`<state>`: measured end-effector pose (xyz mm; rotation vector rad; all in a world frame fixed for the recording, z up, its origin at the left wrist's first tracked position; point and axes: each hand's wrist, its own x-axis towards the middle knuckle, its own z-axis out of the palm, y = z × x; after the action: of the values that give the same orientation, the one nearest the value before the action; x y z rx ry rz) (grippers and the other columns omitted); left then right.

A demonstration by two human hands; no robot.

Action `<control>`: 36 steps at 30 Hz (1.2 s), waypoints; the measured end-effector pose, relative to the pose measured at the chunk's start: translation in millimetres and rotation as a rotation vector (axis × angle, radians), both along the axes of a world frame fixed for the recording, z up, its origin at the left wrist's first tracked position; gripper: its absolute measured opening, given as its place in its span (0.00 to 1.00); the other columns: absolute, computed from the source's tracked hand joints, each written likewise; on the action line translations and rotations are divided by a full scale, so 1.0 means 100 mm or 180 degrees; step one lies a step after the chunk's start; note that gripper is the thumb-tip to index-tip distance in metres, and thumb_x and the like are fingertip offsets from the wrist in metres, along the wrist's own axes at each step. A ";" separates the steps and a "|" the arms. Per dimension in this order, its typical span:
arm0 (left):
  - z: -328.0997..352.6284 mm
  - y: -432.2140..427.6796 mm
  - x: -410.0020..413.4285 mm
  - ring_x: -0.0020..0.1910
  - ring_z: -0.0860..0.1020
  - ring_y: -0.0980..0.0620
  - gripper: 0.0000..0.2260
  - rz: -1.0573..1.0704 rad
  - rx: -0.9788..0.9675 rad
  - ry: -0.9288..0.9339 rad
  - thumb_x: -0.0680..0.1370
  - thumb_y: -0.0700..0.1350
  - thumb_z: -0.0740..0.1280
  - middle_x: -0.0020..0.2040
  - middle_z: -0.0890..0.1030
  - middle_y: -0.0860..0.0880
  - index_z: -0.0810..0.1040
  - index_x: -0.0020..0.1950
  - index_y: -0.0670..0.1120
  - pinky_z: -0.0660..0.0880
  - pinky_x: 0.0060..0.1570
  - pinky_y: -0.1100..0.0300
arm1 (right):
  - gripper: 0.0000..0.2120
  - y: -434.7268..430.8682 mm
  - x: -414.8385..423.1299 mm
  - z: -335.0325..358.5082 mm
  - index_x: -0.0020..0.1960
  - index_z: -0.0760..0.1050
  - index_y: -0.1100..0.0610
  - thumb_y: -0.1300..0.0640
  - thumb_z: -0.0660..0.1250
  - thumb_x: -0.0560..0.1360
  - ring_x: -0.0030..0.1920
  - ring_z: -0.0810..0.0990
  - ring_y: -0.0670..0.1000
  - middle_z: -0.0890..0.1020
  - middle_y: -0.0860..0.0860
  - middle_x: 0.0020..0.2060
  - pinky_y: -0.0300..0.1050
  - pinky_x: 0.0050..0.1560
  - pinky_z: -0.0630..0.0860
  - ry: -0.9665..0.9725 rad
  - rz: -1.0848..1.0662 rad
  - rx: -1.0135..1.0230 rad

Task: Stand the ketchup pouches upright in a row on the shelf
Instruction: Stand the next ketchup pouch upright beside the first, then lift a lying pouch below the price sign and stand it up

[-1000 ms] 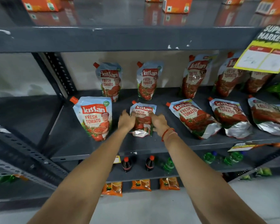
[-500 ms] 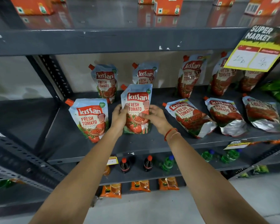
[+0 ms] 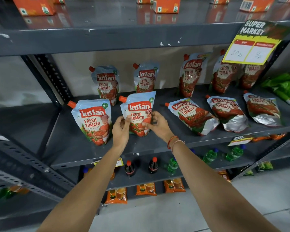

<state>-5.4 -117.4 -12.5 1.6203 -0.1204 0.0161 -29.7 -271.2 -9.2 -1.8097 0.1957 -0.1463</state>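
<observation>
On the grey middle shelf (image 3: 157,141) a ketchup pouch (image 3: 138,108) stands upright between my two hands. My left hand (image 3: 121,129) touches its lower left edge with loosely curled fingers. My right hand (image 3: 159,124) pinches its lower right side. To its left another pouch (image 3: 94,121) stands upright in the front row. To the right, three pouches lie flat: the nearest (image 3: 192,116), a second (image 3: 228,113) and a third (image 3: 263,109). Several more pouches stand at the back against the wall.
A yellow price sign (image 3: 251,47) hangs from the upper shelf at the right. Green packets (image 3: 285,87) sit at the far right. Orange cartons (image 3: 167,5) stand on the top shelf. Bottles (image 3: 129,168) and orange packets fill the lower shelves. A slotted upright post (image 3: 52,77) stands at left.
The pouch that lay flat between my hands has been lifted and set upright. My fingers have slid down to its lower edges and loosened.
</observation>
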 end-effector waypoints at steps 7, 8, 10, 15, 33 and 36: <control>-0.14 -0.21 -0.41 0.48 0.73 0.50 0.11 0.0918 0.0578 -0.0691 0.77 0.44 0.64 0.51 0.72 0.44 0.71 0.55 0.39 0.70 0.48 0.62 | 0.22 -0.23 -0.15 0.09 0.60 0.74 0.59 0.53 0.74 0.69 0.50 0.77 0.47 0.78 0.52 0.51 0.34 0.49 0.74 -0.0333 -0.0788 -0.0154; -0.11 -0.32 -0.47 0.47 0.73 0.51 0.09 0.0758 0.0623 -0.0775 0.77 0.42 0.64 0.51 0.73 0.43 0.72 0.54 0.39 0.68 0.47 0.66 | 0.21 -0.33 -0.20 0.17 0.59 0.75 0.60 0.54 0.74 0.70 0.49 0.77 0.48 0.79 0.52 0.50 0.33 0.48 0.74 -0.0382 -0.0857 -0.0222; -0.06 -0.49 -0.52 0.44 0.73 0.54 0.07 0.0310 0.0715 -0.0865 0.77 0.41 0.64 0.50 0.74 0.44 0.74 0.52 0.39 0.68 0.43 0.71 | 0.16 -0.51 -0.17 0.25 0.55 0.76 0.59 0.55 0.72 0.71 0.49 0.78 0.49 0.80 0.53 0.47 0.37 0.49 0.75 -0.0420 -0.0958 -0.0358; 0.11 -1.22 -0.40 0.48 0.76 0.51 0.09 -0.0313 0.1094 -0.0548 0.75 0.41 0.66 0.52 0.78 0.42 0.76 0.54 0.41 0.71 0.45 0.69 | 0.09 -1.26 -0.21 0.38 0.51 0.78 0.58 0.57 0.69 0.72 0.51 0.80 0.55 0.82 0.56 0.47 0.51 0.56 0.77 -0.0284 -0.1098 -0.1120; -0.01 -2.44 -0.17 0.56 0.78 0.40 0.13 0.0515 0.0632 0.1537 0.76 0.44 0.63 0.59 0.80 0.39 0.77 0.59 0.42 0.77 0.56 0.48 | 0.22 -2.20 0.08 0.39 0.66 0.69 0.63 0.49 0.54 0.80 0.66 0.71 0.60 0.74 0.60 0.65 0.48 0.67 0.65 0.1582 -0.0021 -0.1639; -0.02 -2.39 -0.16 0.55 0.79 0.40 0.14 0.0584 0.0458 0.1786 0.75 0.43 0.65 0.58 0.80 0.40 0.76 0.59 0.40 0.77 0.57 0.47 | 0.19 -2.27 0.14 0.31 0.62 0.73 0.64 0.53 0.56 0.79 0.60 0.77 0.60 0.78 0.60 0.61 0.43 0.52 0.75 0.1602 -0.0161 -0.1199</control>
<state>-21.1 -356.5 -14.9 1.7167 0.4683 -0.3099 -16.0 -497.8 22.0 -2.1933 0.6026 0.2585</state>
